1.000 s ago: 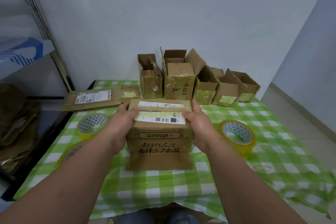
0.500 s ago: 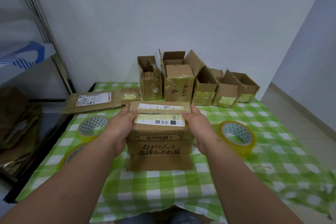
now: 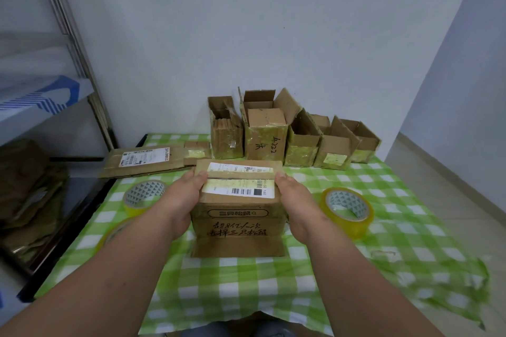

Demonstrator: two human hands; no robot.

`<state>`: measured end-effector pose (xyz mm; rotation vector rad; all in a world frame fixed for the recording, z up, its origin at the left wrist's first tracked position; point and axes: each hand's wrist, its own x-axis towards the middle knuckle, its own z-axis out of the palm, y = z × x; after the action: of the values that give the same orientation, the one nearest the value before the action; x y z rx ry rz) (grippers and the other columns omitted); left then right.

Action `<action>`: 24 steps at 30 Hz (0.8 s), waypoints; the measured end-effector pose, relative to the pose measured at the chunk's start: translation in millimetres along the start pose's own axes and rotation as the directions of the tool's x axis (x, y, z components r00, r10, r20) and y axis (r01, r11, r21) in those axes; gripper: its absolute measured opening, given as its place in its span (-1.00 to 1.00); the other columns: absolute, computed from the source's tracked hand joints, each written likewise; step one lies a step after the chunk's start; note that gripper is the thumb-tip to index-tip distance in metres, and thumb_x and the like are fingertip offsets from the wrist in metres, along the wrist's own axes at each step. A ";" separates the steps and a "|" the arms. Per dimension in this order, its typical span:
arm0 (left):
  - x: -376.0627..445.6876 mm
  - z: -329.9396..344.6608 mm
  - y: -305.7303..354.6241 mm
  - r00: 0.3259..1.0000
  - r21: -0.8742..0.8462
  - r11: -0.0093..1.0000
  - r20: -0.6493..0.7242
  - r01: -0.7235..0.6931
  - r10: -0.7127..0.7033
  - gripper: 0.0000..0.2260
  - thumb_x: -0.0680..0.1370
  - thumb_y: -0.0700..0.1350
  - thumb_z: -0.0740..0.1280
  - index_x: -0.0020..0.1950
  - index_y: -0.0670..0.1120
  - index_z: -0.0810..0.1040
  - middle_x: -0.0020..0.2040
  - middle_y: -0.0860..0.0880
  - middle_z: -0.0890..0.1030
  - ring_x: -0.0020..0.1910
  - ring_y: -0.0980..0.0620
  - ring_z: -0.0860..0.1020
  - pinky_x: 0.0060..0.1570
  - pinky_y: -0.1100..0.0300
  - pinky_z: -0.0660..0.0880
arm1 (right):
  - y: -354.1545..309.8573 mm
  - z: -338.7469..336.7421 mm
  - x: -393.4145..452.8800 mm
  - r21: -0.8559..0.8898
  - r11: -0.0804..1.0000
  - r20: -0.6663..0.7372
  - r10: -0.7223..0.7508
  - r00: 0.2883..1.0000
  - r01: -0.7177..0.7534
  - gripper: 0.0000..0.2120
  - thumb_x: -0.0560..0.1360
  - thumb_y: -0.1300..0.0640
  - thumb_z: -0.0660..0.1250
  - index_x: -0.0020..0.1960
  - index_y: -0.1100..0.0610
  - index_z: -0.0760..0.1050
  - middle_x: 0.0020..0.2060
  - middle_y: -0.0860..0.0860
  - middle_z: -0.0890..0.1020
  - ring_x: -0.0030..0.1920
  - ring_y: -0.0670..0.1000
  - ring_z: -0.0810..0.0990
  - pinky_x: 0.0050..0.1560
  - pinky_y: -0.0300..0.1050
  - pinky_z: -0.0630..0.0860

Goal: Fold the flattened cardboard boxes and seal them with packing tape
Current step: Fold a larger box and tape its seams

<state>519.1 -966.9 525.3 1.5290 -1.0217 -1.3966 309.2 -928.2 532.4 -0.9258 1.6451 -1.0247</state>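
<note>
Where the green-and-white checked tablecloth (image 3: 246,290) covers the table, a row of open brown cardboard boxes (image 3: 290,134) with glossy yellowish tape lines the far edge; a flattened box (image 3: 142,160) overhangs the far-left edge. Mid-surface stands the cuboid printed carton (image 3: 237,208), top flaps folded shut, torn white label across the seam, one bottom flap splayed toward the near edge. Left hand (image 3: 180,200) and right hand (image 3: 297,202) press its sides, fingers curled onto the top flaps. Clear-yellow tape roll (image 3: 347,210) near the right edge, another tape ring (image 3: 143,194) left
</note>
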 end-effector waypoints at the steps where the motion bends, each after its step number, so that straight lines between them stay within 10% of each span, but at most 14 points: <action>1: -3.3 -0.5 -0.3 1.000 -0.013 1.000 0.018 -0.005 0.005 -0.60 0.64 0.09 0.22 0.48 0.10 0.37 0.33 -0.04 0.53 0.23 -0.10 0.55 0.29 -0.09 0.47 | 0.3 0.1 -2.0 0.018 1.000 0.005 0.003 1.000 -0.003 -0.45 0.64 -0.23 0.03 0.57 -0.07 0.16 0.55 -0.09 0.22 0.53 0.09 0.19 0.49 0.17 0.16; 8: -29.8 -0.6 -5.4 0.992 0.056 0.991 0.009 -0.125 0.125 -0.59 0.65 0.21 0.12 0.48 0.19 0.35 0.34 0.04 0.51 0.27 -0.05 0.49 0.34 -0.07 0.38 | 8.3 -9.0 -17.5 0.050 0.998 0.054 -0.026 0.998 0.024 -0.53 0.65 -0.21 0.00 0.54 -0.17 0.21 0.48 -0.10 0.35 0.45 0.06 0.33 0.41 0.14 0.28; 17: -53.3 -9.2 7.9 0.976 -0.097 0.971 -0.033 -0.217 0.215 -0.66 0.63 -0.16 0.26 0.32 0.20 0.48 0.06 0.12 0.64 0.09 0.03 0.60 0.09 0.00 0.54 | 3.5 -19.2 -42.5 0.302 0.939 0.024 -0.183 0.983 0.167 -0.68 0.59 0.18 0.19 0.29 -0.05 0.50 0.02 -0.05 0.71 -0.01 0.00 0.69 0.08 0.07 0.58; 24: -66.1 -19.4 21.3 0.942 -0.302 0.893 -0.121 -0.335 0.313 -0.83 0.56 0.04 0.33 -0.02 -0.04 0.60 0.01 -0.02 0.71 -0.02 0.01 0.66 -0.03 0.07 0.50 | -3.2 -20.9 -54.9 0.441 0.852 -0.075 -0.276 0.958 0.280 -0.49 0.26 -0.22 0.41 -0.02 0.17 0.52 0.10 0.13 0.66 0.22 0.18 0.57 0.31 0.28 0.41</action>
<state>533.5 -911.4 569.2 1.1037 -0.9078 -1.1946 303.8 -875.1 557.2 -0.8544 1.2159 -1.5330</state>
